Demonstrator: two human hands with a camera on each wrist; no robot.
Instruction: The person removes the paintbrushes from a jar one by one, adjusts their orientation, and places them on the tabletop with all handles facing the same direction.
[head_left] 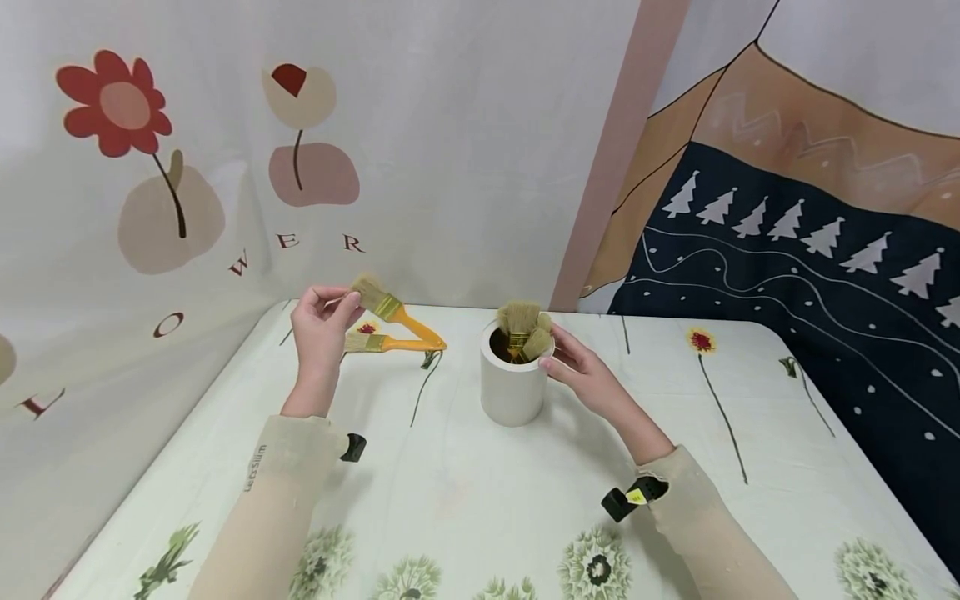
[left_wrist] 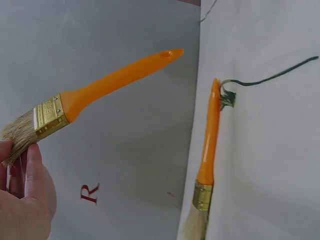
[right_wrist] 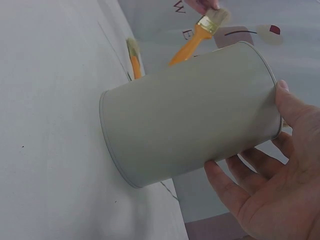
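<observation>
My left hand (head_left: pixel 322 329) pinches a paintbrush (left_wrist: pixel 115 82) by its pale bristles, with the brass ferrule and orange handle pointing away from the fingers. On the table below it lies a second orange-handled paintbrush (head_left: pixel 408 343), its bristles toward the left. A white cylindrical container (head_left: pixel 512 398) stands upright to the right, holding several brushes (head_left: pixel 519 321) with the bristles up; their handles are mostly hidden inside. My right hand (head_left: pixel 585 371) holds this container at its right side, thumb at the rim and fingers (right_wrist: pixel 225 185) against the wall.
A pale tablecloth (head_left: pixel 465 500) with printed flowers covers the table. Behind it hangs a white curtain (head_left: pixel 450 167) with flower prints and letters. A dark fabric with white trees (head_left: pixel 787 221) hangs along the right side.
</observation>
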